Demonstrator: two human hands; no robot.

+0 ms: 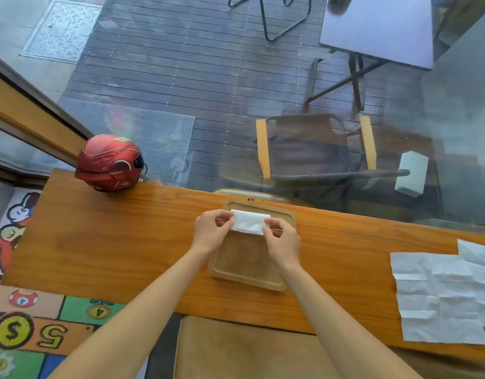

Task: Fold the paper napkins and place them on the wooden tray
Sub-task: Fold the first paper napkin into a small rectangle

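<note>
A white folded napkin [249,222] is held over the far half of the wooden tray [244,265], which lies in the middle of the wooden table. My left hand [210,232] pinches the napkin's left end. My right hand [282,243] pinches its right end. Whether the napkin touches the tray floor I cannot tell. Unfolded creased white napkins [438,298] lie flat on the table at the far right, overlapping each other.
A red helmet [109,162] stands at the table's far left corner. A glass pane rises right behind the table's far edge. A tan cushioned seat [244,351] is below the near edge. A colourful rug [25,321] covers the floor at left.
</note>
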